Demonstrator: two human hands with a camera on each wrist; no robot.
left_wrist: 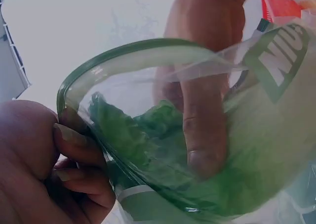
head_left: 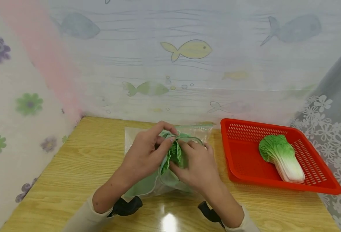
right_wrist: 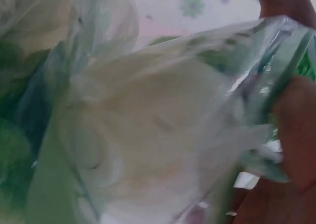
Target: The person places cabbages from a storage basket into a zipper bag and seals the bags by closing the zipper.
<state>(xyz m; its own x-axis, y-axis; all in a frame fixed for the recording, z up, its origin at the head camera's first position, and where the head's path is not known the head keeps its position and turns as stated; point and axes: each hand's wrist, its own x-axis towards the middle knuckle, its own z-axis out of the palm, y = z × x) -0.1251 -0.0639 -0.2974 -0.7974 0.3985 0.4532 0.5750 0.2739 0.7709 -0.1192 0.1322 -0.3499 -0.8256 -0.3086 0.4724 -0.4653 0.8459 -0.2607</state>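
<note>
A clear zip bag [head_left: 150, 180] with green panels and a green zip rim is held up off the table in the head view. Leafy green napa cabbage [head_left: 174, 153] shows in its mouth and, in the left wrist view, through the clear plastic. My left hand [head_left: 147, 151] pinches the bag's rim between thumb and curled fingers. My right hand [head_left: 199, 164] reaches into the mouth, its bent fingers and thumb on either side of the leaves. In the right wrist view, plastic [right_wrist: 153, 135] covers a pale blurred shape, and the right hand's fingertips are hidden.
A red basket [head_left: 226, 151] stands at the right with another napa cabbage [head_left: 283, 158] in it. More clear plastic [head_left: 131, 135] lies under the hands on the wooden table [head_left: 71, 167]. A curtain with printed fish [head_left: 193, 50] hangs behind the table.
</note>
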